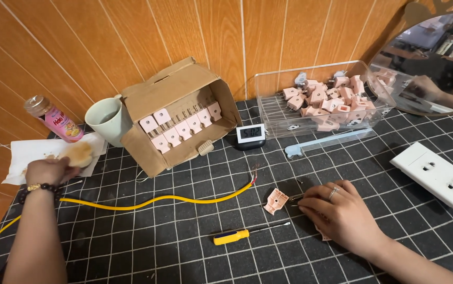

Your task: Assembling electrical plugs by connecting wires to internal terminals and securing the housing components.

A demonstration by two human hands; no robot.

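Note:
My left hand (pixel 47 171) reaches to the far left and grips a round golden pastry (pixel 80 153) lying on a white paper napkin (pixel 26 152). My right hand (pixel 342 213) rests palm down on the black checked mat (pixel 184 252), fingertips touching a small dark piece beside a pink plastic part (pixel 276 201). Across the mat between the hands runs a yellow cable (pixel 147 202) with bared wire ends (pixel 254 173). A yellow-handled screwdriver (pixel 245 234) lies in front of my right hand.
An open cardboard box (pixel 147 152) holds rows of pink parts. A clear bin (pixel 268 113) has several more. Also here: a white cup (pixel 106 121), a pink bottle (pixel 52 118), a small digital clock (pixel 250 134), a white socket strip (pixel 442 179), a round mirror (pixel 437 63).

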